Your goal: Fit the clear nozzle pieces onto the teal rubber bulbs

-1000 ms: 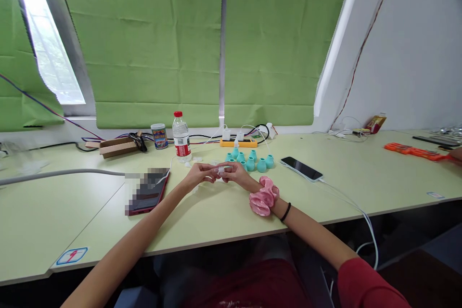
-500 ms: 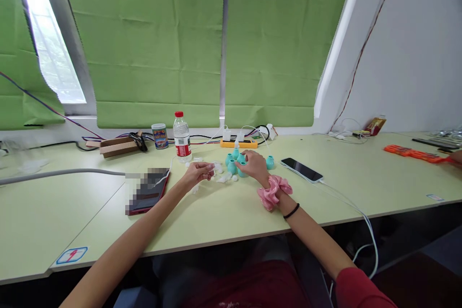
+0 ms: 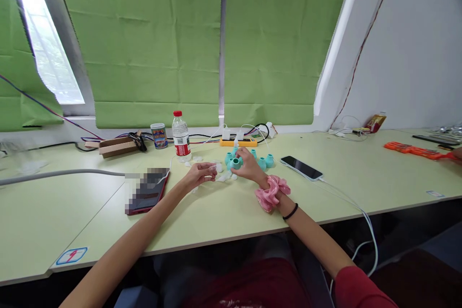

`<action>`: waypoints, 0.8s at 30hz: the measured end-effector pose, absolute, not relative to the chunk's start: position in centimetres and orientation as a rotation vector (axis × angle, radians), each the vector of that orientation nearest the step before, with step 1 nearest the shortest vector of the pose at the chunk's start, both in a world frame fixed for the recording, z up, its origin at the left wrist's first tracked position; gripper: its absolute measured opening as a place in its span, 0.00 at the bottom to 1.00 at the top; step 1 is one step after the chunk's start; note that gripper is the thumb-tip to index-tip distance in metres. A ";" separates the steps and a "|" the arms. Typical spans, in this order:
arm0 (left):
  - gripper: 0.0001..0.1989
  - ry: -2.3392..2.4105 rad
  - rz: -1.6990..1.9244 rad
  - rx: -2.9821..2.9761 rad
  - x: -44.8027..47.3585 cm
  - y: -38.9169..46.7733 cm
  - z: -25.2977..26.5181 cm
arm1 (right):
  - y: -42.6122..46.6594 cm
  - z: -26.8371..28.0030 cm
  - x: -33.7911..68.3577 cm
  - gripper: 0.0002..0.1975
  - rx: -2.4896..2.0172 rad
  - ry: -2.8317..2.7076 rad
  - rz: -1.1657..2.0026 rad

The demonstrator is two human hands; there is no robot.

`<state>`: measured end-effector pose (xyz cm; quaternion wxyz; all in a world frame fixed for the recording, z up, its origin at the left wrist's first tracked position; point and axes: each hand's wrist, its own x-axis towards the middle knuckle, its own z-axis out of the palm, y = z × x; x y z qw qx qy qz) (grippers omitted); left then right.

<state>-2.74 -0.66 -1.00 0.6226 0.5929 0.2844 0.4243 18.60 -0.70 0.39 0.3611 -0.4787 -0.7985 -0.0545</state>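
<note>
My right hand [image 3: 250,165], with a pink scrunchie [image 3: 273,193] at its wrist, has thumb and fingers closed around a small teal round-bodied bottle [image 3: 236,164] whose open mouth faces up. Around it stand several more teal bottles [image 3: 269,160] of the same kind; one at the back carries a white tip [image 3: 236,142]. To the left, my left hand [image 3: 200,176] pinches a small whitish translucent plastic piece [image 3: 218,167]. Loose translucent pieces [image 3: 224,176] lie on the table between and behind my hands.
A water bottle [image 3: 181,138], a can [image 3: 159,135] and an open cardboard box [image 3: 117,147] stand at the back. An orange power strip [image 3: 238,143] lies behind the bottles. A phone [image 3: 301,168] rests on the right, a pixelated dark device [image 3: 149,190] on the left. Another person's hand [image 3: 457,154] shows far right.
My right hand has shifted slightly left and now holds a teal bottle, its mouth plainly visible. The plastic piece in my left hand shows more clearly beyond the fingertips.
</note>
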 end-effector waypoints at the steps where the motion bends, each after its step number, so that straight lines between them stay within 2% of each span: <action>1: 0.15 0.653 0.975 1.372 -2.8 -0.7 -1.0 | -0.9 0.4 18.3 0.13 -1.173 -2.088 -0.139; 11: 0.17 0.684 0.941 1.515 -2.5 -1.1 -0.9 | -2.0 -0.7 16.8 0.15 -0.968 -2.182 -0.175; 15: 0.16 0.722 0.936 1.610 -2.6 -1.2 -0.7 | -1.6 -1.3 16.6 0.11 -0.951 -2.192 -0.140; 18: 0.18 0.765 0.962 1.687 -2.5 -1.1 -0.9 | -1.4 -1.7 16.4 0.08 -0.962 -2.185 -0.082; 24: 0.20 0.828 1.028 1.831 -2.0 -1.2 -1.1 | -1.2 -2.0 16.2 0.07 -1.014 -2.122 0.169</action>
